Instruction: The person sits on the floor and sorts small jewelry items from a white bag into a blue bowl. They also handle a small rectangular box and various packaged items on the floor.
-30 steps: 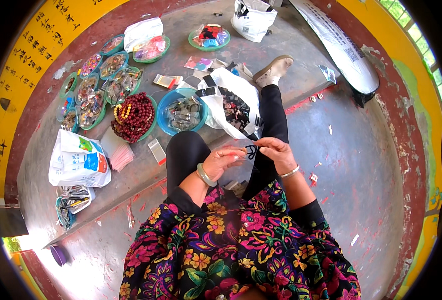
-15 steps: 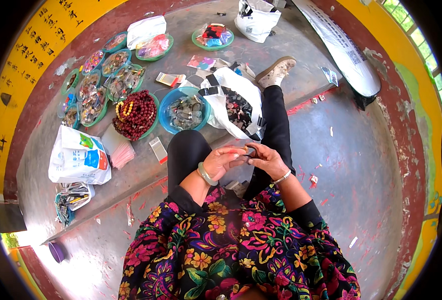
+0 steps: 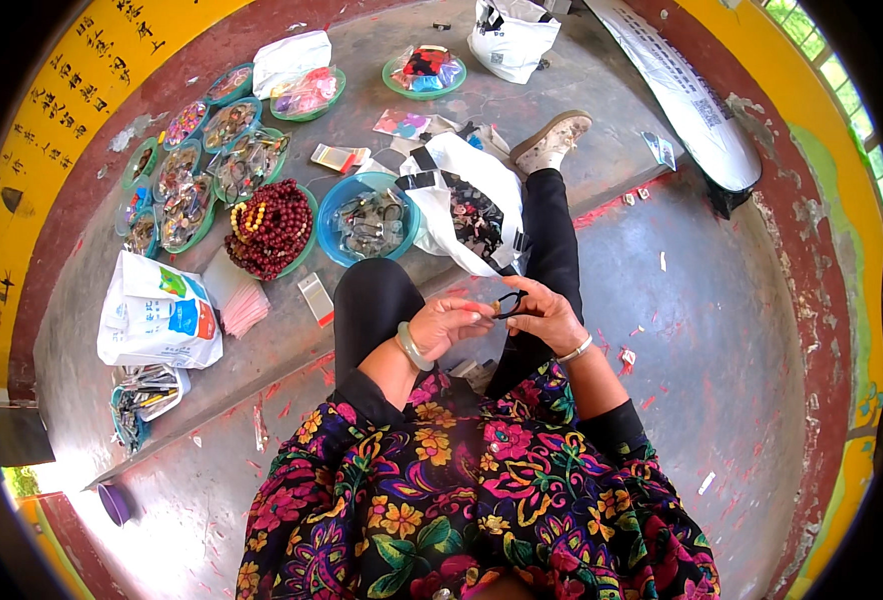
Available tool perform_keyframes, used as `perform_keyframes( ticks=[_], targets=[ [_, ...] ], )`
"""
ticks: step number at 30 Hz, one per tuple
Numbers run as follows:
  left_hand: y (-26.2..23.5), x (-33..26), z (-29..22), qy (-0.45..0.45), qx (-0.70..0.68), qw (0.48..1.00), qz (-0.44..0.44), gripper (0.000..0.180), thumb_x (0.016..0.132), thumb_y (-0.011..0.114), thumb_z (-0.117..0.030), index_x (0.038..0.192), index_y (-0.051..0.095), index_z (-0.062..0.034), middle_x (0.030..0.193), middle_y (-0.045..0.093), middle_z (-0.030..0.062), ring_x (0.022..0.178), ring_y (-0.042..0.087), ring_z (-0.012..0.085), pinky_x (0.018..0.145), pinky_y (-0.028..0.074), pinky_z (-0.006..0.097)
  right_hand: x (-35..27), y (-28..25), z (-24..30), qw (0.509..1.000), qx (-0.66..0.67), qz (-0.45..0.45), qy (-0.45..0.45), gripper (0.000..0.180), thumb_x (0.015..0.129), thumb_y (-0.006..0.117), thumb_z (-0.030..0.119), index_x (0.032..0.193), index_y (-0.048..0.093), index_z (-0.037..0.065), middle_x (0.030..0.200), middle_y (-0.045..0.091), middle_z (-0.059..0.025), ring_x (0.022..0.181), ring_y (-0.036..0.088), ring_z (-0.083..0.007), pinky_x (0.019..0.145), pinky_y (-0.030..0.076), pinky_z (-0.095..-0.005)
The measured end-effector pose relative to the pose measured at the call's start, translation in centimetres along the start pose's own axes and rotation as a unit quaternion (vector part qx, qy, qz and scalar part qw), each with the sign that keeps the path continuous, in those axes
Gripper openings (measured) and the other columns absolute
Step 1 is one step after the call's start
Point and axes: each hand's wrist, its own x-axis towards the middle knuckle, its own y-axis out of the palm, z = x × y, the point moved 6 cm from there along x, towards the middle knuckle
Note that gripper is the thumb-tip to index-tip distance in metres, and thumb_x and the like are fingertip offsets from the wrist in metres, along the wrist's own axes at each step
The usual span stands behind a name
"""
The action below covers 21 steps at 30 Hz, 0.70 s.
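Observation:
My left hand [image 3: 447, 322] and my right hand [image 3: 545, 310] meet in front of me above my black-trousered legs. Between their fingertips they pinch a small black loop, a thin dark ring or cord [image 3: 509, 303]. A pale green bangle [image 3: 409, 347] circles my left wrist and a thin silver one [image 3: 576, 350] my right. Just beyond the hands a white bag [image 3: 465, 195] with black straps lies open, showing small dark pieces inside.
On the raised concrete step stand a blue bowl [image 3: 362, 190] of clear packets, a green bowl of dark red beads [image 3: 272, 228], several green dishes [image 3: 187, 190] of trinkets, and white bags [image 3: 157, 312]. My right foot in a tan shoe [image 3: 552, 140] stretches forward. A purple cup [image 3: 115, 503] sits low left.
The hands stay close together on the small black loop; the fingers have shifted slightly and the loop now shows open between them. My head has moved a little.

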Motion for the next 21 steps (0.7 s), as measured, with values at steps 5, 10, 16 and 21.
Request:
perform_keyframes(
  ticks=[5, 10, 16, 21],
  targets=[
    [-0.3, 0.1, 0.5, -0.011, 0.027, 1.0, 0.004, 0.025, 0.081, 0.054, -0.007, 0.103, 0.057, 0.0054, 0.102, 0.059, 0.0127, 0.092, 0.059, 0.0209, 0.084, 0.046, 0.03, 0.2, -0.4, -1.5, 0.999, -0.039, 0.006, 0.021, 0.037, 0.079, 0.055, -0.002, 0.115, 0.049, -0.003, 0.075, 0.06, -0.0056, 0.064, 0.057, -0.0094, 0.061, 0.047, -0.0211],
    [-0.4, 0.1, 0.7, -0.012, 0.057, 0.998, 0.003, 0.025, 0.082, 0.055, -0.008, 0.103, 0.057, 0.0037, 0.102, 0.06, 0.011, 0.092, 0.058, 0.0187, 0.084, 0.045, 0.029, 0.0, -0.4, -1.7, 0.995, -0.095, 0.02, 0.034, 0.031, 0.085, 0.051, 0.008, 0.114, 0.05, -0.004, 0.076, 0.059, -0.0039, 0.062, 0.056, -0.0088, 0.059, 0.046, -0.0207],
    [-0.2, 0.1, 0.5, -0.001, 0.068, 0.998, 0.005, 0.024, 0.082, 0.055, -0.008, 0.103, 0.058, 0.0026, 0.102, 0.06, 0.0103, 0.091, 0.058, 0.0179, 0.083, 0.045, 0.029, 0.0, -0.5, -1.8, 0.995, -0.098, 0.008, 0.019, 0.03, 0.087, 0.051, 0.014, 0.111, 0.053, -0.005, 0.075, 0.059, -0.0028, 0.057, 0.052, -0.0074, 0.054, 0.043, -0.0198],
    [-0.1, 0.1, 0.6, 0.004, 0.102, 0.995, 0.016, 0.023, 0.082, 0.056, -0.009, 0.102, 0.059, 0.0023, 0.104, 0.059, 0.0105, 0.091, 0.058, 0.0176, 0.083, 0.046, 0.03, -0.1, -1.0, -3.2, 0.996, -0.034, 0.009, 0.078, 0.029, 0.088, 0.05, 0.018, 0.107, 0.057, -0.002, 0.078, 0.059, -0.0021, 0.06, 0.052, -0.0069, 0.055, 0.042, -0.0188]
  ],
)
